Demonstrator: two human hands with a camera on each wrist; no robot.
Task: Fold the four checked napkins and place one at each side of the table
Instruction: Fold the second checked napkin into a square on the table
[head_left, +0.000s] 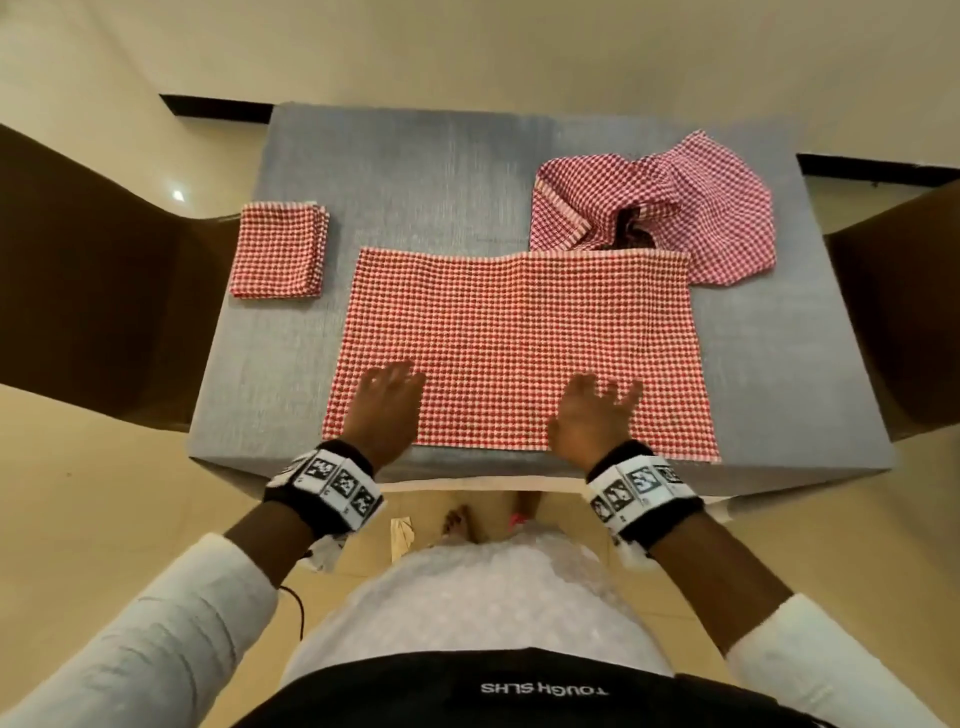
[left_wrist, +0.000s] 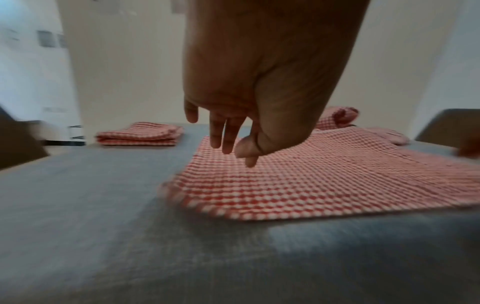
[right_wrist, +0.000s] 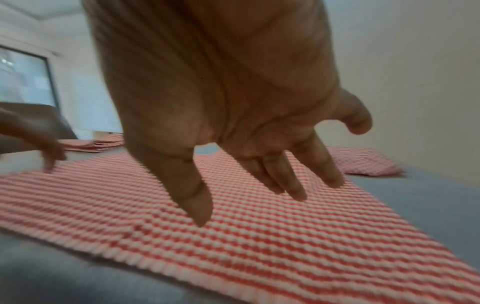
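Napkin in work, the red-and-white checked cloth rectangle (head_left: 519, 348), lies flat at the near-centre of the grey fabric-covered table (head_left: 415, 171). I read both hands as empty, fingers loose and spread. Left hand (head_left: 387, 408) is over the napkin's near-left part, right hand (head_left: 592, 415) over its near-right part, well apart from each other.

Head view looks like palms resting on cloth. Wrist views disagree: left wrist view shows the left hand (left_wrist: 249, 86) with fingers (left_wrist: 228, 135) pointing down, tips at or just above the weave; right wrist view shows the right hand (right_wrist: 228, 115) raised, fingers (right_wrist: 293, 181) splayed and hanging over the cloth. I can't confirm contact from any view; both wrist pictures are motion-blurred.

Outward: a small folded square of the same red check, several layers thick (head_left: 280, 252), sits at the table's left edge. Its stacked layers only show in the left wrist view (left_wrist: 140, 134); in the right wrist view only a sliver of it shows.

Far right: a crumpled heap of checked cloth (head_left: 660, 202), touching the flat napkin's far-right corner. Only the head view shows the heap whole; wrist views catch just a lump of it. I can't tell how many napkins are in it.

Dark brown chair backs (head_left: 88, 270) flank the table, cut off by the frame. The person's white sleeves (head_left: 156, 639) are in view.
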